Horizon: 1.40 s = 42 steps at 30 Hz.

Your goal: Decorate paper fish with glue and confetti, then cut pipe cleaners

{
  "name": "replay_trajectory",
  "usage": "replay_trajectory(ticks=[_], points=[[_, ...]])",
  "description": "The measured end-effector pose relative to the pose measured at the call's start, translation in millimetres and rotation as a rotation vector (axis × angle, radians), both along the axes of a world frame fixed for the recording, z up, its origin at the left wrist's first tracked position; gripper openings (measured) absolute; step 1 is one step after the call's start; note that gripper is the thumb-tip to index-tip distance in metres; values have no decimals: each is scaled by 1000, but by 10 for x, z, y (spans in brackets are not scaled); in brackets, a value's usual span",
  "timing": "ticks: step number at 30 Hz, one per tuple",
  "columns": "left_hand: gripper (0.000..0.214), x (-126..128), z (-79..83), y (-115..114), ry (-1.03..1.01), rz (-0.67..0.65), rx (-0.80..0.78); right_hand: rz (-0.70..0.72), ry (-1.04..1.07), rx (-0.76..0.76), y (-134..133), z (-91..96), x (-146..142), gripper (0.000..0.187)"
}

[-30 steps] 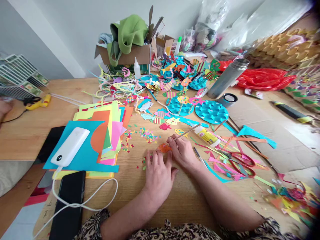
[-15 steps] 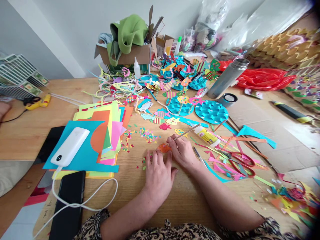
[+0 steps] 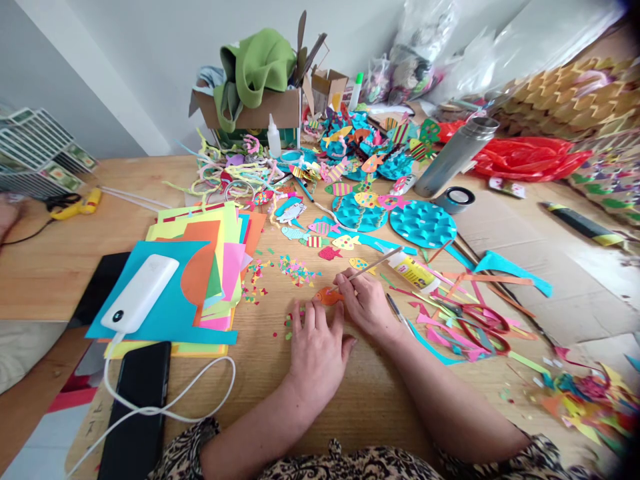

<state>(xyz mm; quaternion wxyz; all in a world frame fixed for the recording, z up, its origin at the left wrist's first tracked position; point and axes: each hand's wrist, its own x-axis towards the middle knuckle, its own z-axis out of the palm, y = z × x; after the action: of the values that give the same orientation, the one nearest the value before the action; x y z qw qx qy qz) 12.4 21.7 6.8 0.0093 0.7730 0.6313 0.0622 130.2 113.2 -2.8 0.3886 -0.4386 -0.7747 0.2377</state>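
An orange paper fish (image 3: 327, 295) lies flat on the wooden table in front of me. My left hand (image 3: 319, 347) rests palm down with fingers spread, its fingertips at the fish's lower edge. Pinched in my right hand (image 3: 367, 303) is a thin wooden stick (image 3: 377, 262); its lower tip points at the fish and is partly hidden by my fingers. Tiny coloured paper bits (image 3: 297, 270) are scattered just beyond my left hand. Several finished-looking paper fish, one of them yellow with dots (image 3: 361, 265), lie past the stick.
A glue bottle (image 3: 415, 272) lies to the right, near red-handled scissors (image 3: 483, 320) among paper strips. Stacked coloured paper (image 3: 150, 267) carries a white power bank (image 3: 141, 293) at left, above a phone (image 3: 135, 413). A metal flask (image 3: 453, 160) stands farther back.
The stick's upper end has shifted slightly to the right and up, with a small motion of my right fingers. My left hand and the fish stay in place.
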Motion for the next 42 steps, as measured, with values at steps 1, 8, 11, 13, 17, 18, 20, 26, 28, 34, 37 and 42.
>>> replay_trajectory(ticks=[1,8,11,13,17,18,20,26,28,34,37,42], points=[[58,0,1,0,-2,-1,3,0,0,1,-2,1,4,28],[59,-1,4,0,-11,-3,16,-15,14,-4,-3,8,9,28],[58,-2,6,0,-13,-4,15,-15,16,-9,4,3,0,28],[58,-3,10,0,-12,-1,13,-14,16,-10,4,1,-3,29],[57,-2,23,-1,-3,-1,8,-14,6,-8,1,10,1,31],[57,-2,25,-1,-2,-2,6,-13,3,-10,2,15,2,31],[57,-1,27,-2,-3,-2,3,-13,-2,-17,3,27,3,33],[56,0,25,-4,-4,-1,6,-18,-6,-14,7,50,-4,34],[57,2,26,-5,-4,2,3,-15,-9,-5,8,47,-5,33],[56,-1,29,0,1,0,-4,-15,-17,-6,8,33,0,31],[57,-2,28,1,6,0,-10,-18,-15,-6,8,36,2,31],[58,1,24,-4,3,5,2,-27,-12,-23,4,37,1,34]])
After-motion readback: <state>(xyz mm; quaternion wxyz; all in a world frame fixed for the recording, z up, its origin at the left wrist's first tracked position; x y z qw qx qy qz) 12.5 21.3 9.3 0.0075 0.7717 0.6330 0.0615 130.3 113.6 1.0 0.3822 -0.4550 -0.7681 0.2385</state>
